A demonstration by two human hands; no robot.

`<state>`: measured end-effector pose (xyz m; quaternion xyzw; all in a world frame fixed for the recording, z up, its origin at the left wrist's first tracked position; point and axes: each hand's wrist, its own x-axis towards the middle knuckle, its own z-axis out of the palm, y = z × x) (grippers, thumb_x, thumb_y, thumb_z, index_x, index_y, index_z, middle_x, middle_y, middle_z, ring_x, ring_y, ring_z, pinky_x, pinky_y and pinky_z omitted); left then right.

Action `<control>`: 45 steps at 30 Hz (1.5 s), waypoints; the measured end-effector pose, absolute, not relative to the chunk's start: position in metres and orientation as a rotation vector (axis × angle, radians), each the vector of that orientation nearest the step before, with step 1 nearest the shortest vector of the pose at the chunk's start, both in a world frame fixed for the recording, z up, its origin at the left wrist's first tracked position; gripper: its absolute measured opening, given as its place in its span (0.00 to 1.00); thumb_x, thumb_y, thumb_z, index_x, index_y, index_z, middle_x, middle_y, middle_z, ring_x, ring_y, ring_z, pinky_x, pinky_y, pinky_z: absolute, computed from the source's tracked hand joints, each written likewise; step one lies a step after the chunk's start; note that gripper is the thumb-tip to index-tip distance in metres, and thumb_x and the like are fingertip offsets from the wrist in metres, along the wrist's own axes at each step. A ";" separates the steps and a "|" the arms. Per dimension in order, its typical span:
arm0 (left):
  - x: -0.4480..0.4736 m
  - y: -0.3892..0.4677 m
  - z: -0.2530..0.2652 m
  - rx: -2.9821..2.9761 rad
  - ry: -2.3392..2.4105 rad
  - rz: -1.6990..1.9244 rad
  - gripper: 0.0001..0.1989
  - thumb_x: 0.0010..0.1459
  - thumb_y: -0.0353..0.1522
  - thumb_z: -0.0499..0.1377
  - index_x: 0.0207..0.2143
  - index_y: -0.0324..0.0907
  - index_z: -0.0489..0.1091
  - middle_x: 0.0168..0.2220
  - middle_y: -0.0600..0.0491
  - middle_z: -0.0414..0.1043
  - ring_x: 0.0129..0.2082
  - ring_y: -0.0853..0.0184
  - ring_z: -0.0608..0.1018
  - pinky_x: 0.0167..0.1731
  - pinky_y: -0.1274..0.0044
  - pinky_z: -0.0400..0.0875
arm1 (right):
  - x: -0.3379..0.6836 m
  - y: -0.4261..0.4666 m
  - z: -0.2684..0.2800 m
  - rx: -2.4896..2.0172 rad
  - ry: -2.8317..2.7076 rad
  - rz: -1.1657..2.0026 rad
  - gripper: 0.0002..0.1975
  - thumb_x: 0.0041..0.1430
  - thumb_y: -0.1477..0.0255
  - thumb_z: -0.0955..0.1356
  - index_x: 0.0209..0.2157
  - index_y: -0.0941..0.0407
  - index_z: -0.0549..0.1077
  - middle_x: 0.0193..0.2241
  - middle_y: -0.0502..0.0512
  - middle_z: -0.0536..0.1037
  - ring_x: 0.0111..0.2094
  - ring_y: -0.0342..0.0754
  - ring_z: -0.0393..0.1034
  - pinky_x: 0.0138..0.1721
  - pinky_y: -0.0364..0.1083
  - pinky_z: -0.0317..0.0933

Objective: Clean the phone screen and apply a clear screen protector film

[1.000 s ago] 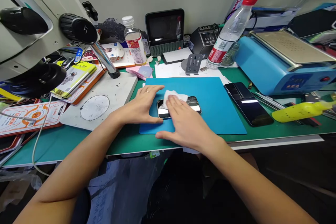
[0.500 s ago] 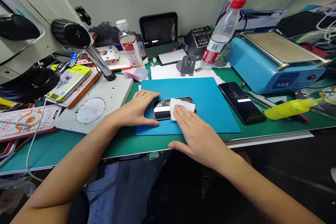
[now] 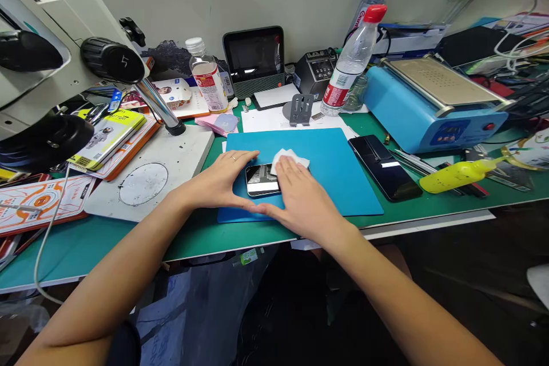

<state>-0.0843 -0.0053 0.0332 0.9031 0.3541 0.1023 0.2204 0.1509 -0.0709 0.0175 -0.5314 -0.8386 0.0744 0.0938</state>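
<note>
A black phone (image 3: 260,179) lies flat on a blue mat (image 3: 334,168), its glossy face up. My left hand (image 3: 221,180) rests on the mat and steadies the phone's left end, a ring on one finger. My right hand (image 3: 302,197) lies flat over the phone's right part and presses a white cloth (image 3: 286,157) onto it. Most of the phone's right half is hidden under that hand and the cloth.
A microscope (image 3: 55,74) with a white base plate (image 3: 150,174) stands at the left. A second black phone (image 3: 384,167), a yellow bottle (image 3: 457,174) and a blue machine (image 3: 429,103) are at the right. Bottles (image 3: 351,63), a small screen (image 3: 254,57) and papers line the back.
My right hand has slid the white cloth along the phone, right then back toward the middle. My left hand has stayed on the phone's left end. The view has shifted slightly.
</note>
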 end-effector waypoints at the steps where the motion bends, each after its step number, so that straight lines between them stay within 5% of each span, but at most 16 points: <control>1: -0.086 -0.005 0.034 2.497 0.975 0.272 0.59 0.47 0.60 0.68 0.73 0.44 0.50 0.70 0.36 0.58 0.69 0.43 0.63 0.68 0.53 0.56 | 0.144 -0.070 0.017 -1.532 -2.502 0.244 0.57 0.64 0.38 0.54 0.69 0.79 0.54 0.71 0.82 0.53 0.74 0.68 0.45 0.72 0.63 0.46; 7: -0.093 -0.005 0.040 2.457 0.937 0.257 0.61 0.49 0.56 0.70 0.75 0.47 0.43 0.74 0.39 0.49 0.73 0.42 0.56 0.71 0.52 0.53 | 0.129 -0.066 0.015 -1.253 -2.561 0.352 0.54 0.65 0.39 0.54 0.69 0.74 0.58 0.71 0.78 0.57 0.74 0.64 0.47 0.73 0.59 0.43; 10: -0.090 -0.005 0.037 2.458 0.892 0.226 0.59 0.50 0.53 0.71 0.75 0.47 0.45 0.72 0.38 0.52 0.71 0.43 0.58 0.70 0.52 0.55 | 0.126 -0.069 0.015 -1.147 -2.562 0.324 0.57 0.62 0.36 0.54 0.69 0.74 0.57 0.71 0.77 0.58 0.74 0.63 0.47 0.73 0.59 0.44; 19: -0.088 -0.003 0.035 2.535 0.942 0.198 0.47 0.56 0.52 0.67 0.71 0.46 0.55 0.68 0.41 0.62 0.69 0.47 0.63 0.70 0.54 0.56 | 0.151 -0.097 0.012 -1.206 -2.551 0.184 0.46 0.68 0.44 0.58 0.66 0.72 0.64 0.69 0.75 0.63 0.72 0.64 0.54 0.71 0.60 0.51; 33: -0.086 -0.003 0.036 2.535 0.921 0.272 0.35 0.62 0.47 0.64 0.67 0.48 0.62 0.64 0.46 0.70 0.62 0.52 0.71 0.62 0.60 0.68 | 0.217 -0.131 0.009 -1.500 -2.457 0.152 0.41 0.71 0.51 0.61 0.73 0.64 0.52 0.71 0.71 0.58 0.72 0.63 0.53 0.68 0.65 0.58; 38: -0.084 -0.006 0.037 2.545 0.909 0.246 0.35 0.63 0.46 0.62 0.68 0.46 0.60 0.63 0.44 0.68 0.62 0.52 0.70 0.62 0.61 0.67 | 0.223 -0.134 0.012 -1.486 -2.365 0.226 0.38 0.71 0.51 0.60 0.71 0.64 0.59 0.68 0.70 0.66 0.69 0.62 0.61 0.66 0.63 0.62; 45: -0.076 -0.014 0.039 2.598 1.027 0.214 0.42 0.60 0.56 0.61 0.69 0.45 0.58 0.65 0.43 0.67 0.61 0.49 0.70 0.60 0.61 0.68 | 0.238 -0.133 0.023 -1.517 -2.050 0.302 0.23 0.71 0.58 0.64 0.60 0.53 0.75 0.57 0.59 0.80 0.58 0.60 0.75 0.58 0.58 0.72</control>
